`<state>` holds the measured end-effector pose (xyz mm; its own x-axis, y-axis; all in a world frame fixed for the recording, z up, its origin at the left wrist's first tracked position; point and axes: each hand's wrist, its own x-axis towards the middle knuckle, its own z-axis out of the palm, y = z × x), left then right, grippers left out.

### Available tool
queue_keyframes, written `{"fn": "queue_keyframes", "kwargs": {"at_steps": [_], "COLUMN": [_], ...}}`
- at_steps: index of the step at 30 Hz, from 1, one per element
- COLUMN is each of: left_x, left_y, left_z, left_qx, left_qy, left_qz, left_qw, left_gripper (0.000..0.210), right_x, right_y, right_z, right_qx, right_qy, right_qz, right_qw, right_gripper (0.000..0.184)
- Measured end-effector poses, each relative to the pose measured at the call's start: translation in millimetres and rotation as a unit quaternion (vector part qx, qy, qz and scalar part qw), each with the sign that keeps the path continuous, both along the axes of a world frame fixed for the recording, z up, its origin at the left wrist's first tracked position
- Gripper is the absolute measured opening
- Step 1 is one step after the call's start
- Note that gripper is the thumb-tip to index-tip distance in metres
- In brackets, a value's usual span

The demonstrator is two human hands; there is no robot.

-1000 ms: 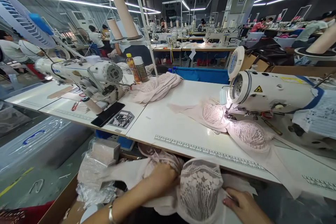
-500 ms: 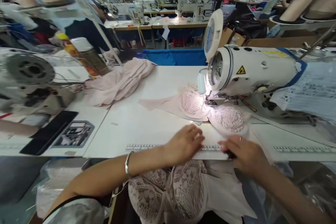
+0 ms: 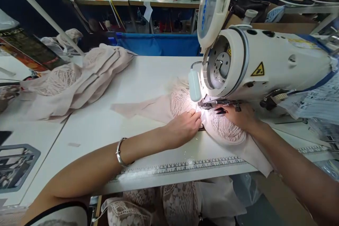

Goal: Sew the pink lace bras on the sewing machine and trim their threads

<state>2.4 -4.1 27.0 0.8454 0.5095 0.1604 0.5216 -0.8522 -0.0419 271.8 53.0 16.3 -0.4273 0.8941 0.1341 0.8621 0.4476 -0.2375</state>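
Both hands are right up at the needle area of the sewing machine [image 3: 265, 63] here. The left hand [image 3: 184, 127] lies flat on the pink lace bra piece [image 3: 227, 132], fingers spread and pressing the fabric down onto the desk [image 3: 148, 88] just left of the presser foot, so an open, flat grip, nothing pinched. The right hand [image 3: 239, 114] comes in from the other side, resting on the lace cup right under the machine head; its fingertips are tucked by the foot and I honestly can't tell if that grip has hold of the fabric edge or just steadies it. The piece itself sits under the foot, lit by the little lamp, with its tail trailing off the front edge past the printed ruler [image 3: 185, 166]. Looks to me like the seam is only getting lined up. A stack of similar lace pieces [image 3: 76, 81] sits at the far left, and more lace hangs below the desk edge [image 3: 172, 204].
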Motion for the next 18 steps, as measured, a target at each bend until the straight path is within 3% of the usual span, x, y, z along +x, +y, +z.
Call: {"fn": "queue_keyframes", "kwargs": {"at_steps": [3,5,10,14,18], "left_x": [2,4,4,2,-2], "left_y": [-1,0,1,0,3], "left_z": [-3.4,-4.8,-12.8,-17.1,-11.4], "left_qx": [-0.002,-0.003,0.027,0.042,0.016], "left_qy": [-0.006,-0.013,-0.02,-0.022,0.012], "left_qz": [0.012,0.025,0.043,0.071,0.072], "left_qw": [1.0,1.0,0.999,0.996,0.997], "left_gripper": [0.028,0.029,0.031,0.033,0.035], "right_x": [3,1,-9,-12,-14], "right_y": [-6,-8,-12,-14,-17], "right_z": [2.5,4.7,7.5,7.3,5.3], "right_qx": [0.013,0.004,-0.054,-0.078,-0.067], "right_qy": [-0.067,-0.095,-0.061,-0.039,-0.019], "right_qz": [0.003,0.042,0.15,0.159,0.173], "right_qw": [0.998,0.995,0.985,0.983,0.982], "right_gripper": [0.029,0.04,0.071,0.076,0.078]}}
